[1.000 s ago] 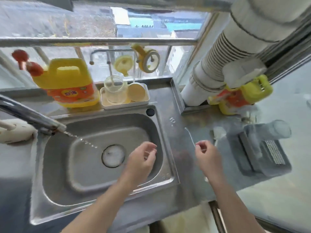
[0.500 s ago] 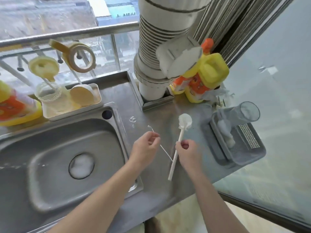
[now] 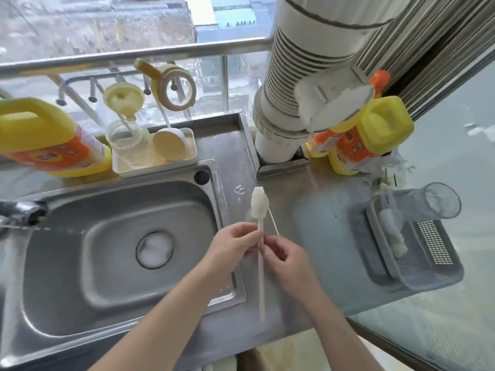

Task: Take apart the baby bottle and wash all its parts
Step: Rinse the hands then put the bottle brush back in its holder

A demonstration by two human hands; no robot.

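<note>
steel sink (image 3: 67, 277) fills the lower left of frame. a thin stream from the tap (image 3: 24, 212) crosses it and foam sits over the drain (image 3: 154, 249). white tray (image 3: 155, 168) behind the sink, upper centre-left, carries the clear bottle body (image 3: 126, 143), upright and open, with a cream cap (image 3: 170, 144) on its side just beside it. on the rack above hang the collar ring (image 3: 174, 88) and a round lid piece (image 3: 123, 99), apart from each other.

left hand (image 3: 235, 245) and right hand (image 3: 284, 257), centre frame over the sink's right rim, each pinch the stick of a white sponge brush (image 3: 259, 202), head up. thin white strand (image 3: 274, 223) lies just beside the stick; cannot tell which hand has it.

judgement: take-apart is done, no two parts joined. parts look set out to dry, so washing is likely mostly done. whether each was scrubbed, cannot tell. tap not yet off.
</note>
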